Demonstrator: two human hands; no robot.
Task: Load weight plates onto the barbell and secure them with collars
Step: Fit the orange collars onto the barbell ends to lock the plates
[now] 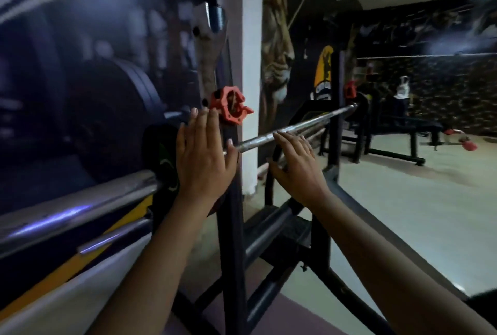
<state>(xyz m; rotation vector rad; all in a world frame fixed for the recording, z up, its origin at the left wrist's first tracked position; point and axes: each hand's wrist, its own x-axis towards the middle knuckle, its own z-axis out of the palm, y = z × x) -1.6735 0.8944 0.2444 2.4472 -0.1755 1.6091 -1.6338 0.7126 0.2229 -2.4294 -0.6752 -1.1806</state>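
Note:
The steel barbell (301,126) lies across a black rack and runs away to the right; its thick sleeve (80,200) comes toward me at the lower left. A black weight plate (161,151) sits on that sleeve, close to the rack upright. My left hand (204,157) is flat against the plate's face, fingers straight and holding nothing. My right hand (295,162) rests palm down on the bar shaft with its fingers extended, not wrapped around it. A red collar (231,106) hangs on the upright just past my left fingertips. A second red collar (350,90) hangs at the far upright.
The black rack upright (231,240) and its crossbars stand directly in front of me. A wall poster fills the left side. A dark plate (361,103) sits at the bar's far end. A bench frame (403,125) and red items (469,145) are on the floor to the right.

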